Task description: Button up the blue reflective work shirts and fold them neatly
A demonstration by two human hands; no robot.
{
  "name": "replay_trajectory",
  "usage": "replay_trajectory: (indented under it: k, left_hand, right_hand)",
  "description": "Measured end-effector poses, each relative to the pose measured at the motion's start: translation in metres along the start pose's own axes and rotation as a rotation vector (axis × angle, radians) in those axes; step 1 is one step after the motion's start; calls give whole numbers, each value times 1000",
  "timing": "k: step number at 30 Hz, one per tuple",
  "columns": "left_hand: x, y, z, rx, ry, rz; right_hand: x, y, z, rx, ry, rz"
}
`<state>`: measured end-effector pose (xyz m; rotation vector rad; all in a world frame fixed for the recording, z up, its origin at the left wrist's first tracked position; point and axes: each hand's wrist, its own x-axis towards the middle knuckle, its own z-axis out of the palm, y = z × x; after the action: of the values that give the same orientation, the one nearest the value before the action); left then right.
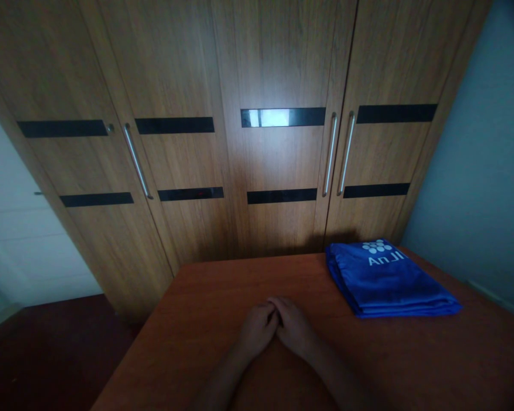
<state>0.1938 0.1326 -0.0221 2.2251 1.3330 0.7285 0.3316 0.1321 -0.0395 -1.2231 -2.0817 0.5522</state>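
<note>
My left hand (258,330) and my right hand (294,326) rest together on the brown wooden table (223,285), their fingers curled and touching each other near the middle. No object shows between them. A folded blue cloth (389,282) with white lettering and a cluster of white dots lies on the table to the right of my right hand, apart from it. The image is dim, so the separate fingers are hard to make out.
Behind the table stands a wooden wardrobe (278,154) with long metal handles and black strips. A pale wall (488,188) is at the right, a white door (29,245) at the left, and dark red floor (55,354) at the lower left.
</note>
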Motion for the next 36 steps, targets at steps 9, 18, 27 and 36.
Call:
replay_trajectory:
  k: [9,18,27,36]
  left_hand:
    - [0,-1,0,-9,-8,3]
    - [-1,0,-1,-4,-1,4]
    - [0,1,-1,-5,-4,12]
    - [0,-1,1,4,6,5]
  right_hand:
    - [0,-2,-1,-5,-7,-6]
    - [-1,-2,-2,-9,-5,-8]
    - [-1,2,1,-27,-1,-22]
    - [-1,-1,0,-11,-2,-5]
